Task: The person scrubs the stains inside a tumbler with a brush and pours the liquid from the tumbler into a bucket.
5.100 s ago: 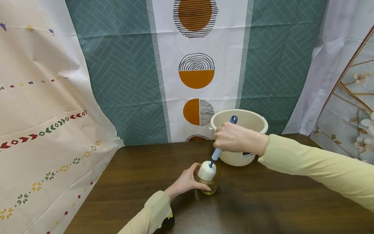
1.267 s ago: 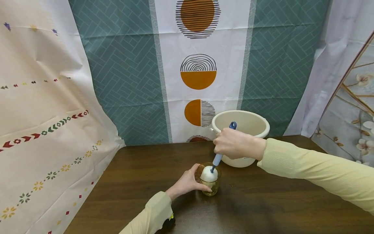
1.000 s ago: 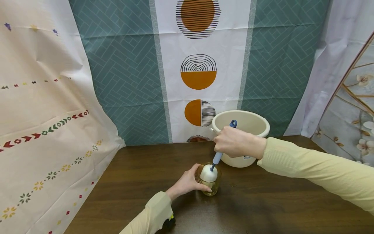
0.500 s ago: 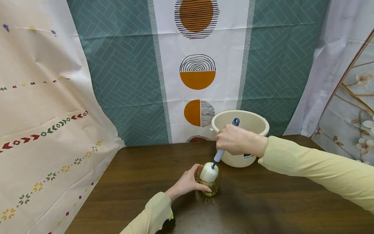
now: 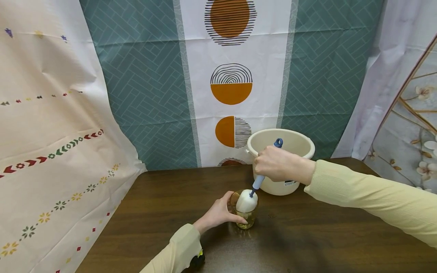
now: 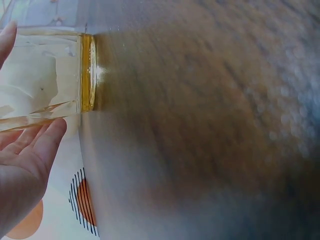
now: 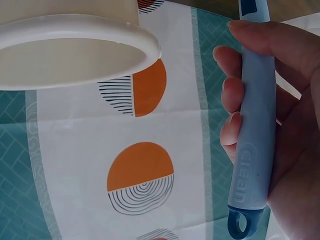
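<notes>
Glass, below the right hand gripping the brush, could tip if the brush levers sideways while the left hand, pinching its sides, slackens.

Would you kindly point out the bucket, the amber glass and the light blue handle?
Bucket [image 5: 275, 187]: head view, on the lower outer wall.
Amber glass [image 6: 87, 72]: left wrist view, on the thick base.
Light blue handle [image 7: 257, 125]: right wrist view, on the middle of the grip.

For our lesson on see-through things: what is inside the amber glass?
A white head on a blue handle is inside the amber glass. The left hand covers part of the near side, hiding what lies behind.
</notes>
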Tool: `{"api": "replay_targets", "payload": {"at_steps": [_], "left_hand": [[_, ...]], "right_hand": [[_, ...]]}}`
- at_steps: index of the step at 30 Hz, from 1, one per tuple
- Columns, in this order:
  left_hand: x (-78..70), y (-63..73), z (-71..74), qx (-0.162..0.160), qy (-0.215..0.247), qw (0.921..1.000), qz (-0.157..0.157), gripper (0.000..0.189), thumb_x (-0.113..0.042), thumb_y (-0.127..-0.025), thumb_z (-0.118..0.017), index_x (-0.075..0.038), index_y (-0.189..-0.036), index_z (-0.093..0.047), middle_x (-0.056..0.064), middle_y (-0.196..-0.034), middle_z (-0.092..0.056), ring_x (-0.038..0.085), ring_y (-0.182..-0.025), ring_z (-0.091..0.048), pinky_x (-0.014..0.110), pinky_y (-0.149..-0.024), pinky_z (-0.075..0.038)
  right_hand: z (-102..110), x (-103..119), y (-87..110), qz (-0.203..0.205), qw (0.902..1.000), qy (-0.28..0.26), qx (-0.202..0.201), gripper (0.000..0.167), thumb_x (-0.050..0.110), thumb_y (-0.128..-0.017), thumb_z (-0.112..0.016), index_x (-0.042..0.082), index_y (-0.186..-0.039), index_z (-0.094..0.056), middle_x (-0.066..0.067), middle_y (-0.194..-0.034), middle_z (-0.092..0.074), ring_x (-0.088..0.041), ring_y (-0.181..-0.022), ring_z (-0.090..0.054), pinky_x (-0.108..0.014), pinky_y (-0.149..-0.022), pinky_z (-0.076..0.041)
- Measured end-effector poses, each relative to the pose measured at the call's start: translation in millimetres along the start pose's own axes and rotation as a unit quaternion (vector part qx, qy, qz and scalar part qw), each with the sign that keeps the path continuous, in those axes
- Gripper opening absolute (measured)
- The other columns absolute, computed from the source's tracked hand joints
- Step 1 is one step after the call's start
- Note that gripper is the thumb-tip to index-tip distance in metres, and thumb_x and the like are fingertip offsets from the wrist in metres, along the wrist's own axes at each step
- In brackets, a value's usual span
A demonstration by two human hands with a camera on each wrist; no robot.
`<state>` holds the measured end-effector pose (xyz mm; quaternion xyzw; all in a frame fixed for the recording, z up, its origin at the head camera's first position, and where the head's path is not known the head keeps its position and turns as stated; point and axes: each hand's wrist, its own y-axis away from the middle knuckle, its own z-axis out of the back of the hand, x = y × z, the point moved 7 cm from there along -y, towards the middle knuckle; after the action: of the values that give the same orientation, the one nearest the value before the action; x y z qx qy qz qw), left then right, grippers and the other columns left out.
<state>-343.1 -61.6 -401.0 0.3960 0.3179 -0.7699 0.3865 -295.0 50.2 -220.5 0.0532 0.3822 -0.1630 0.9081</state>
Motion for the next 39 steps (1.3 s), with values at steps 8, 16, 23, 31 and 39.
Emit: {"api": "replay_targets", "payload": {"at_steps": [8,16,23,31,39], "left_hand": [[0.0,-1.5,0.0,0.004,-0.002,1.0000,0.000,0.067,-0.026,-0.064,-0.084,-0.011,-0.117,-0.045,-0.004,-0.105,-0.057,0.011,-0.096,-0.054,0.027,-0.075,-0.045],[-0.4,-1.5,0.2,0.004,0.001,1.0000,0.001,0.069,-0.024,-0.064,-0.084,-0.009,-0.119,-0.044,-0.003,-0.108,-0.055,0.012,-0.097,-0.053,0.028,-0.076,-0.045],[-0.3,-0.7,0.5,0.007,-0.005,0.9999,-0.013,0.070,-0.025,-0.064,-0.083,-0.008,-0.119,-0.043,-0.002,-0.106,-0.055,0.013,-0.095,-0.053,0.029,-0.074,-0.046],[1.7,-0.4,0.4,0.005,-0.004,1.0000,-0.003,0.071,-0.025,-0.063,-0.084,-0.010,-0.119,-0.044,-0.003,-0.106,-0.055,0.012,-0.096,-0.053,0.027,-0.075,-0.045],[4.0,-1.3,0.2,-0.002,-0.016,0.9999,0.004,0.073,-0.027,-0.062,-0.084,-0.011,-0.120,-0.043,-0.004,-0.107,-0.054,0.012,-0.095,-0.052,0.026,-0.075,-0.045]], "right_hand": [[0.8,-0.1,0.7,0.000,0.9999,-0.002,0.010,0.016,0.006,-0.067,-0.074,0.016,-0.065,-0.062,0.001,-0.067,-0.058,-0.019,-0.055,-0.052,-0.031,-0.046,-0.042],[5.5,0.0,2.4,-0.002,0.9998,-0.011,0.018,0.015,0.007,-0.066,-0.074,0.017,-0.067,-0.064,0.002,-0.067,-0.058,-0.018,-0.055,-0.051,-0.031,-0.047,-0.042],[10.1,1.5,2.7,0.003,0.9994,-0.032,0.009,0.016,0.005,-0.065,-0.073,0.017,-0.067,-0.064,0.001,-0.066,-0.058,-0.017,-0.055,-0.051,-0.031,-0.047,-0.042],[10.2,2.4,1.7,0.005,0.9996,-0.026,0.007,0.015,0.006,-0.066,-0.073,0.018,-0.066,-0.063,0.001,-0.066,-0.057,-0.017,-0.054,-0.051,-0.030,-0.046,-0.041],[12.0,1.4,0.7,0.004,0.9997,-0.023,0.001,0.018,0.004,-0.064,-0.073,0.018,-0.066,-0.063,0.001,-0.065,-0.056,-0.018,-0.054,-0.052,-0.031,-0.046,-0.042]]}}
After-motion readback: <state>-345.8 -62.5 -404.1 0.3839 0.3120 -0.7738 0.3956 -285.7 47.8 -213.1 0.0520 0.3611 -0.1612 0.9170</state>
